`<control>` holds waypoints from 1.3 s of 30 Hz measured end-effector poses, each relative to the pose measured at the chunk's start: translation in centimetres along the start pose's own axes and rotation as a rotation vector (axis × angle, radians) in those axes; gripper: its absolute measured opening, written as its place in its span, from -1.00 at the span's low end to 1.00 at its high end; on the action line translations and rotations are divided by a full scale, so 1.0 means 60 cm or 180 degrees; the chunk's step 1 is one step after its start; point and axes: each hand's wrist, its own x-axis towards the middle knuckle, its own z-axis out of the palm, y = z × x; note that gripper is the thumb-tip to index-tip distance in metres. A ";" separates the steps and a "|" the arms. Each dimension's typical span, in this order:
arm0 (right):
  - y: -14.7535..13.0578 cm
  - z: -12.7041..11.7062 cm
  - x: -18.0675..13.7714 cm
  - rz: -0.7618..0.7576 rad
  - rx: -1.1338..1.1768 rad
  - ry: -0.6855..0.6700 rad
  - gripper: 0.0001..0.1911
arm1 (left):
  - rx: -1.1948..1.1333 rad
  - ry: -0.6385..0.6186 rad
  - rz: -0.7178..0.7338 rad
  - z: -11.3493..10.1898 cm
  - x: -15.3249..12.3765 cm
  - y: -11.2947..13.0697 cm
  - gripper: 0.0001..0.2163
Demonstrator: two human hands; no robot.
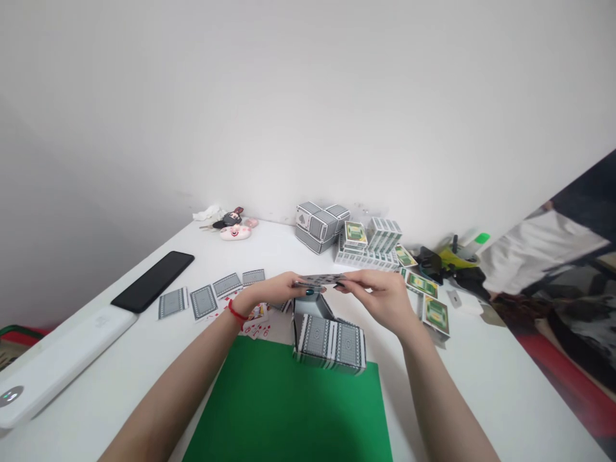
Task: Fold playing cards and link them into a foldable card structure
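Observation:
My left hand (pixel 285 287), with a red string bracelet at the wrist, pinches the left end of some playing cards (pixel 320 280). They are held nearly edge-on, so I cannot tell how many there are. At their right end, the fingers of my right hand (pixel 380 295) are closed on them too. Just below both hands stands a box (pixel 332 343) patterned with grey card backs, its inside showing at the rear. It sits at the far edge of a green sheet (pixel 293 404). Face-up red cards (pixel 260 328) lie beside it, partly hidden by my left wrist.
Several grey-backed cards (pixel 203 301) lie at the left, near a black phone (pixel 153 280) and a long white device (pixel 62 366). Card-patterned blocks (pixel 321 224) and green card boxes (pixel 384 236) stand at the back. More boxes (pixel 436 313) lie right. A person's white garment (pixel 539 250) shows beyond.

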 end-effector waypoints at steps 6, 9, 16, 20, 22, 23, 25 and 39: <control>-0.008 0.002 -0.001 -0.0461 -0.0699 -0.0250 -0.81 | 0.0169 0.0066 -0.0132 0.002 0.002 -0.010 -0.72; -0.018 0.006 -0.006 -0.0764 -0.1230 -0.0327 -0.76 | 0.0084 0.0093 0.0007 0.005 0.004 -0.008 -0.72; -0.047 0.021 -0.019 -0.1164 -0.2214 -0.0313 -0.71 | -0.0132 0.0047 0.0209 0.006 0.006 0.002 -0.66; -0.056 0.022 -0.019 -0.1200 -0.2399 -0.0222 -0.70 | -0.0078 0.0032 0.0218 0.006 0.006 0.011 -0.67; -0.058 0.025 -0.020 -0.1183 -0.2480 -0.0209 -0.70 | -0.0038 0.0041 0.0236 0.007 0.006 0.014 -0.67; -0.059 0.027 -0.021 -0.1169 -0.2522 -0.0239 -0.70 | -0.0017 0.0046 0.0234 0.007 0.006 0.016 -0.67; -0.059 0.034 -0.021 -0.1135 -0.2590 -0.0323 -0.71 | 0.0040 0.0056 0.0199 0.008 0.006 0.017 -0.66; -0.039 0.054 -0.009 -0.1144 -0.2490 -0.0170 -0.76 | 0.0262 0.0346 0.0083 0.012 0.006 0.008 -0.61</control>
